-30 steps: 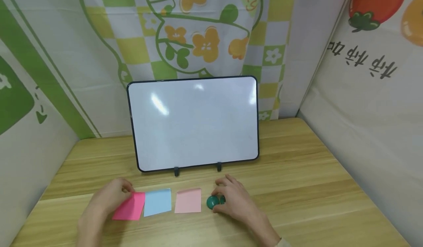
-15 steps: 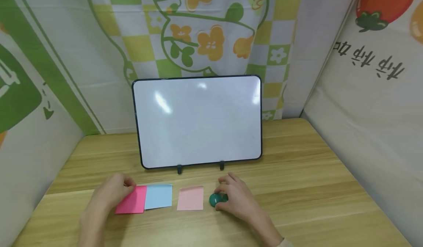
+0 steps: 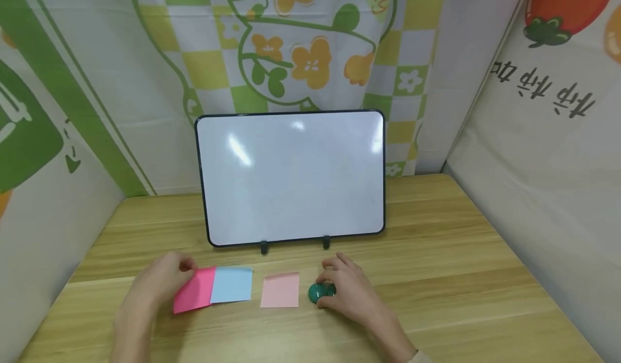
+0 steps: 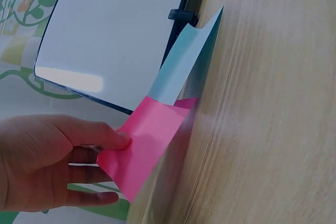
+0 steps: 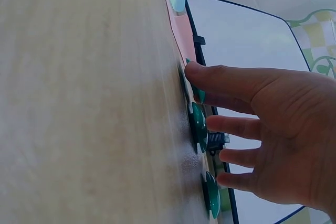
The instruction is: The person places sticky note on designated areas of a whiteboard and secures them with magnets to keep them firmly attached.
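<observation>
Pinching the hot-pink note between thumb and fingers, the left hand held it tilted, partly raised off the wood-grained surface. Touching that note on its right was a light-blue note, whose near edge stood up from the surface in the left wrist view; which sheet overlapped the other was hard to tell. Behind the notes, a black-framed whiteboard leaned back slightly on small dark feet, before a patterned cloth. Next came a pale-pink note, lying apart from the other two. Farther right were glossy green discs, three of them visible from the right wrist. The right hand reached over these, thumb and forefinger on either side of the leftmost one; whether they gripped it or merely touched it could not be told.
</observation>
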`<action>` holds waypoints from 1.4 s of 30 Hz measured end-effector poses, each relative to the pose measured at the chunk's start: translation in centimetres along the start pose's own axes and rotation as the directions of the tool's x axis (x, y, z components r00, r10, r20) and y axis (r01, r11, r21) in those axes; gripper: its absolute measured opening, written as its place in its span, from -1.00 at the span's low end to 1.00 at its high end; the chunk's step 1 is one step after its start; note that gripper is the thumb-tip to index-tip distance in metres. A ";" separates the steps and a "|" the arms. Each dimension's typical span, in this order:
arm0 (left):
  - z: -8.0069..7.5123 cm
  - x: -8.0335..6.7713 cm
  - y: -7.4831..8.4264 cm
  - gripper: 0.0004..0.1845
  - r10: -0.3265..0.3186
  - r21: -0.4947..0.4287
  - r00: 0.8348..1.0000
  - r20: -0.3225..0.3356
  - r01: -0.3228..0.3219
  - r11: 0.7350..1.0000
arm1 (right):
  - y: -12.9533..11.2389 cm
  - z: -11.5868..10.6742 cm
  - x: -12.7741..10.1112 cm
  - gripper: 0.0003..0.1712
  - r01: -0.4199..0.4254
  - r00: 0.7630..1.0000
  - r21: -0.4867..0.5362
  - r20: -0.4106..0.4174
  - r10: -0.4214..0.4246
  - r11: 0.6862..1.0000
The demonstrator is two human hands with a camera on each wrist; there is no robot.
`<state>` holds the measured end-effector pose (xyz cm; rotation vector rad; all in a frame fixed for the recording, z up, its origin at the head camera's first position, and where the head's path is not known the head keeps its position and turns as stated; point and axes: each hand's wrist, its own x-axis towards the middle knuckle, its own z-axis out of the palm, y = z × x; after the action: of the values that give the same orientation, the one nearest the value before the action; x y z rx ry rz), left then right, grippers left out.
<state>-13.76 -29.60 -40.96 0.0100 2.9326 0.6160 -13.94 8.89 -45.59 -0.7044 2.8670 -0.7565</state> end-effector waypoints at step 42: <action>-1.4 0.6 1.6 -0.74 0.122 -0.109 0.987 -0.102 -0.133 0.985 | -0.6 -1.3 0.0 -0.62 0.041 0.996 -0.032 -0.082 -0.043 0.999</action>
<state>-14.62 -28.70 -39.16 0.1613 2.9998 0.8266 -13.99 8.97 -44.20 -0.7568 2.9522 -0.7671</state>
